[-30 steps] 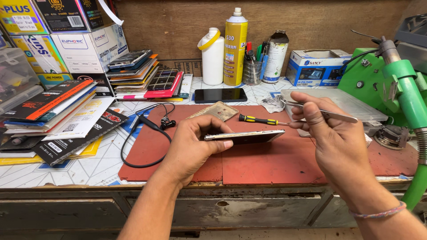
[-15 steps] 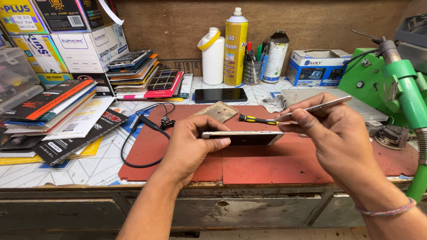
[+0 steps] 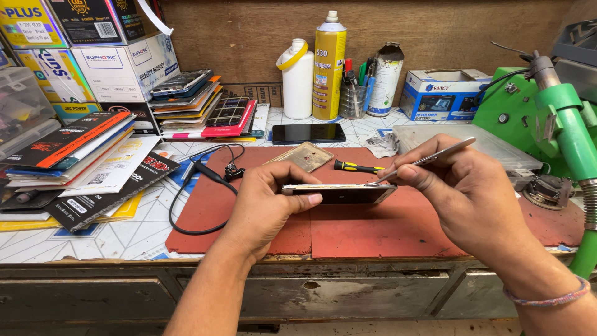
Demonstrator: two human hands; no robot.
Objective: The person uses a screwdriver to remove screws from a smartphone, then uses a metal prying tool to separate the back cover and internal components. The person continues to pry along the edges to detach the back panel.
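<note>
My left hand (image 3: 264, 202) grips a slim phone (image 3: 348, 193) edge-on, holding it level just above the red work mat (image 3: 367, 239). In my right hand (image 3: 463, 193) is a pair of metal tweezers (image 3: 429, 160), held slanted, with the tip touching the phone's upper right edge. Behind the phone on the mat lie a gold back cover (image 3: 303, 155) and a small screwdriver (image 3: 357, 167) with a black and yellow handle.
A dark phone (image 3: 309, 132) lies flat behind the mat. A black cable (image 3: 199, 186) loops on the left. Stacked boxes and phone parts (image 3: 186, 102) fill the left; a white bottle (image 3: 298, 79), yellow spray can (image 3: 329, 65) and blue box (image 3: 438, 94) stand at the back. A green machine (image 3: 547, 118) is on the right.
My right hand has tilted the tweezers up and brought their tip down to the phone's right edge. The left hand keeps the phone in nearly the same place.
</note>
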